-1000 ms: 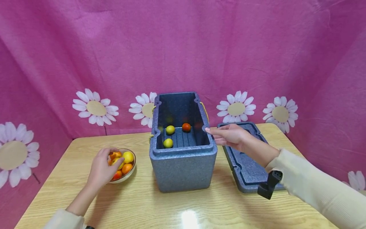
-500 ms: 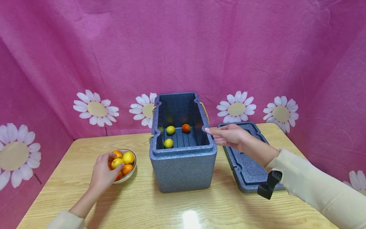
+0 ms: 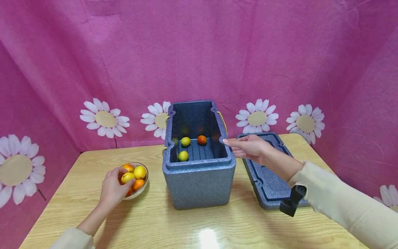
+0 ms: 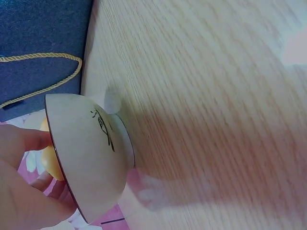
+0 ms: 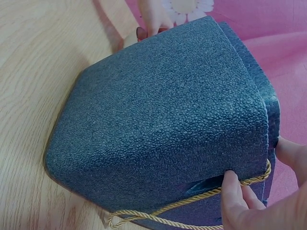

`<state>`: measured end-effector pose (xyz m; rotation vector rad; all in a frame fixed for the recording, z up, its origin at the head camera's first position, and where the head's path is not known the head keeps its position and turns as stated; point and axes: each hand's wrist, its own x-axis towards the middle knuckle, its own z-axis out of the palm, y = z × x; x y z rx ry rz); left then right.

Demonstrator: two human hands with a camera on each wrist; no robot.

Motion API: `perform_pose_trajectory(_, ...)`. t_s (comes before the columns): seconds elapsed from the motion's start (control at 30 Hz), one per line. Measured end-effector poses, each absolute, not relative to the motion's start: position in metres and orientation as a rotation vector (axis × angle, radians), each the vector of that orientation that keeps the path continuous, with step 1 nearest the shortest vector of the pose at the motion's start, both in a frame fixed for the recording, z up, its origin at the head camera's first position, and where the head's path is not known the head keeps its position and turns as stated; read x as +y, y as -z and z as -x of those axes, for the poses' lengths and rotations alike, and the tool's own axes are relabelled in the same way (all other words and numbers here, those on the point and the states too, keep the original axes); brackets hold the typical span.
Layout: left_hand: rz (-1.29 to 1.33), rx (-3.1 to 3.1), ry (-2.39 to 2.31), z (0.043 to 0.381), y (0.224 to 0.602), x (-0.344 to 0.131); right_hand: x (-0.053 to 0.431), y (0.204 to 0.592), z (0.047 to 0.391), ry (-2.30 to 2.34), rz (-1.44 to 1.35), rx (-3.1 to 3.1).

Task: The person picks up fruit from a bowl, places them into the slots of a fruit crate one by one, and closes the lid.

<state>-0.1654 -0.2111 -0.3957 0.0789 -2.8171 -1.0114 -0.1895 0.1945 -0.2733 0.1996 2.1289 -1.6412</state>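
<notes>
My left hand (image 3: 114, 186) reaches into a small cream bowl (image 4: 86, 148), thumb and fingers around a yellow lemon-like fruit (image 3: 127, 177). Another yellow fruit (image 3: 139, 172) and several orange-red ones, such as this orange fruit (image 3: 138, 184), sit close by in the bowl. With its thumb over the right rim and its fingers against the outer wall, my right hand (image 3: 251, 148) holds a grey foam cooler box (image 3: 200, 188). Inside the box lie two yellow fruits, one nearer (image 3: 183, 156) and one farther (image 3: 185, 141), and a red-orange fruit (image 3: 201, 139).
The box's grey lid (image 3: 276, 183) lies flat on the wooden table (image 3: 149, 224), right of the box and partly under my right forearm. Twisted gold rope handles (image 5: 177, 203) hang at the box's sides. A pink curtain (image 3: 199, 52) with daisies stands behind the table.
My left hand has shifted slightly right and down, its fingers settling around the yellow fruit. The red-orange fruit in the box has crept slightly left. My right hand stays on the rim.
</notes>
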Motion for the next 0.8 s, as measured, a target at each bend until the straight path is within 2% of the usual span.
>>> perform_pose_trajectory(0.8, -0.009, -2.76, 0.967, 0.165, 0.379, -0.212, 0.195, 0.274, 0.191, 1.628, -0.215, 2.145)
